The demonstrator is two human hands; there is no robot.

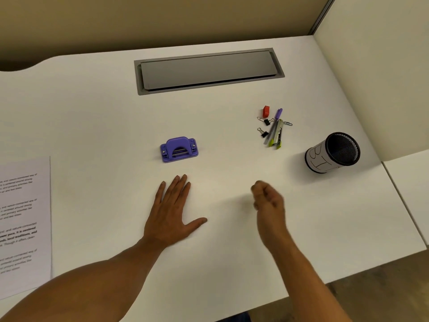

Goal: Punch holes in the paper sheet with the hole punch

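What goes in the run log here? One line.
left hand flat on desk | right hand curled, empty | hole punch untouched | paper sheet unpunched

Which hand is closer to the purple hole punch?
Left. The left hand lies flat just below the purple hole punch; the right hand, curled, is farther off to its right.

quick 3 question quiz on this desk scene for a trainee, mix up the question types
1. True or false: the left hand grips the purple hole punch.
2. Where does the paper sheet lie? A) under the punch B) at the desk's left edge C) inside the mesh cup
3. Fill in: the right hand has its fingers ____ and holds nothing.

Key
1. False: it lies flat on the desk, short of the punch.
2. B
3. curled
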